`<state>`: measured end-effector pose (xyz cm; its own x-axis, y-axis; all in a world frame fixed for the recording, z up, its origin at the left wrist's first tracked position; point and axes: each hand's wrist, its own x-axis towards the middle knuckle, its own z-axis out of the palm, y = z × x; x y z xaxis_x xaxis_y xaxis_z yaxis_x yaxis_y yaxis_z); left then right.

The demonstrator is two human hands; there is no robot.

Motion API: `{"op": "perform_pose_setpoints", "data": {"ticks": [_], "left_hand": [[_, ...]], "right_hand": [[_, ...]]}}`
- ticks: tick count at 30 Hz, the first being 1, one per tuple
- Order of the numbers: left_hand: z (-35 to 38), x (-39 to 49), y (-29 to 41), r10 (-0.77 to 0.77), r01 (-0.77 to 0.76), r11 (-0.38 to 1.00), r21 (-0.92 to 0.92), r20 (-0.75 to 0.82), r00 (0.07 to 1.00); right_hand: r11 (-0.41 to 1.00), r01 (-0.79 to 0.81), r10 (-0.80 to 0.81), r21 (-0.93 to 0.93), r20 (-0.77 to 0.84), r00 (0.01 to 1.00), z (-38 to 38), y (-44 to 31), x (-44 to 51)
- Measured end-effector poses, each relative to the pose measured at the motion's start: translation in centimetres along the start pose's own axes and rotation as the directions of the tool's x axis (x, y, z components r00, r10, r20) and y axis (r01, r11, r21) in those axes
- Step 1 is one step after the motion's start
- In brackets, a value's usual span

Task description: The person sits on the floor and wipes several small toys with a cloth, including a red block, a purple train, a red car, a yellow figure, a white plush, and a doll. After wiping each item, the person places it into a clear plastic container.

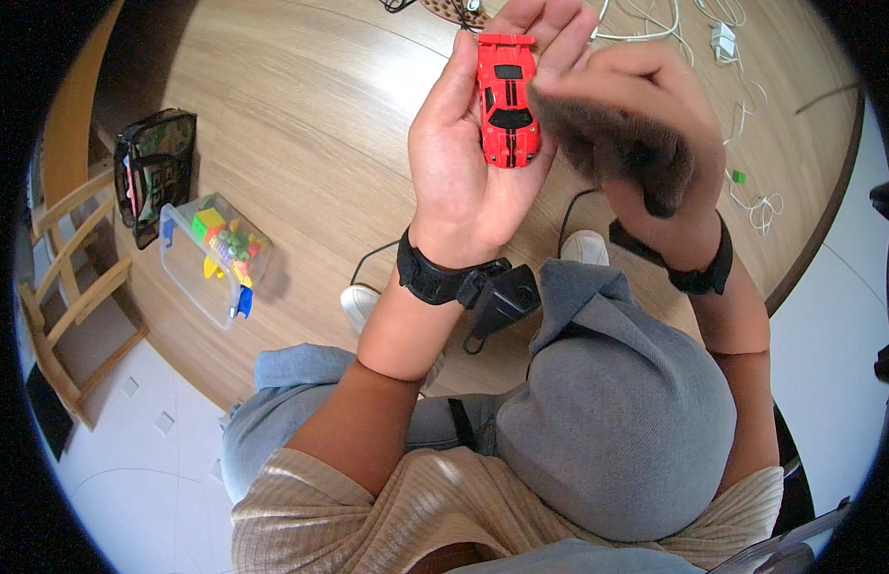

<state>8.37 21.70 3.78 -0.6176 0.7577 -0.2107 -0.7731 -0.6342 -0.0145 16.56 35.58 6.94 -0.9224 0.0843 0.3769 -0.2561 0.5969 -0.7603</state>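
A red toy car (511, 100) with black stripes and a rear spoiler lies roof up on the open palm of my left hand (466, 158), at the top centre of the view. Its spoiler end is towards my fingers, and my thumb rests along its side. Just right of the car, my right hand (660, 107) grips a dark brown, soft-looking cloth (617, 147), blurred. The cloth is close to the car's side; whether they touch I cannot tell. Both wrists wear black straps, and a small black device (505, 298) hangs at the left one.
On the wooden surface to the left stand a clear plastic box (200, 283) of colourful toy pieces and a camouflage-patterned bag (157, 172). White cables (764, 212), a white power adapter (723, 41) and a small green block (738, 176) lie at right. A wooden chair (78, 308) is far left.
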Motion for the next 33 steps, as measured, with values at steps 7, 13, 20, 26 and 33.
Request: {"op": "perform_pose_setpoints", "data": {"ticks": [7, 13, 20, 26, 33], "left_hand": [[0.3, -0.4, -0.6, 0.05, -0.061, 0.967, 0.248, 0.053, 0.997], [-0.5, -0.6, -0.3, 0.036, -0.035, 0.998, -0.046, 0.012, 0.999], [-0.8, -0.6, 0.2, 0.034, -0.035, 0.999, 0.004, 0.042, 0.999], [-0.2, -0.5, -0.7, 0.216, -0.218, 0.976, -0.013, -0.107, 0.971], [0.7, -0.4, -0.1, 0.226, -0.226, 0.974, 0.02, -0.128, 0.966]], "right_hand": [[0.993, 0.08, -0.084, -0.089, -0.044, 0.996, 0.8, 0.4, 1.1], [0.997, 0.057, -0.057, 0.047, -0.007, 0.998, 1.6, 0.6, -0.1], [0.989, 0.146, -0.147, 0.02, 0.026, 0.989, 2.3, 1.1, -1.3], [0.981, 0.177, -0.184, 0.082, 0.086, 0.979, 2.4, 1.8, -1.7], [0.972, 0.19, -0.207, 0.14, 0.119, 0.971, 2.1, 2.0, -2.0]]}}
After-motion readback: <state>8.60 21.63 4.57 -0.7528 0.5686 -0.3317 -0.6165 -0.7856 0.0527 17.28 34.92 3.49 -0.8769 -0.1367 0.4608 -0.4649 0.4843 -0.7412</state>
